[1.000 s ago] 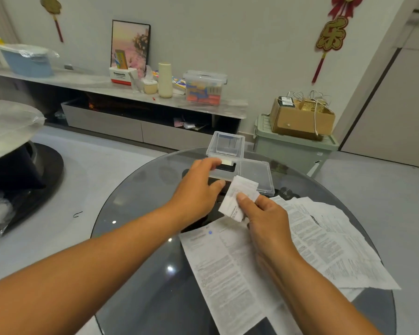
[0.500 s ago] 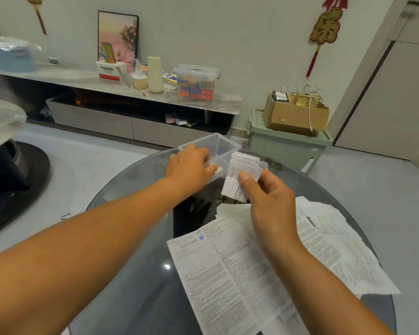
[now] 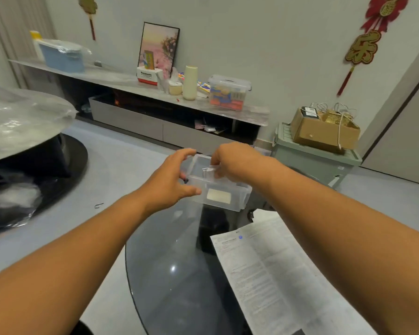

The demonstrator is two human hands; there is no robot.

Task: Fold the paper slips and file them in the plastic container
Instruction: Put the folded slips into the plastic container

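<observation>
Since a second ago, the left hand [image 3: 166, 183] is lifting the plastic container [image 3: 218, 189] off the surface [image 3: 179, 274], gripping its left end, while the right hand [image 3: 235, 159], directly above its open top, is pinching what looks like the folded slip [image 3: 209, 170], upright, halfway in.

A clear plastic container [image 3: 218, 189] carried a cream label [image 3: 219, 196]. White paper sheets [image 3: 276, 269] with fine black print lay on a dark grey glass table [image 3: 169, 274]. A red and gold ornament [image 3: 363, 44] hung on the pale wall.
</observation>
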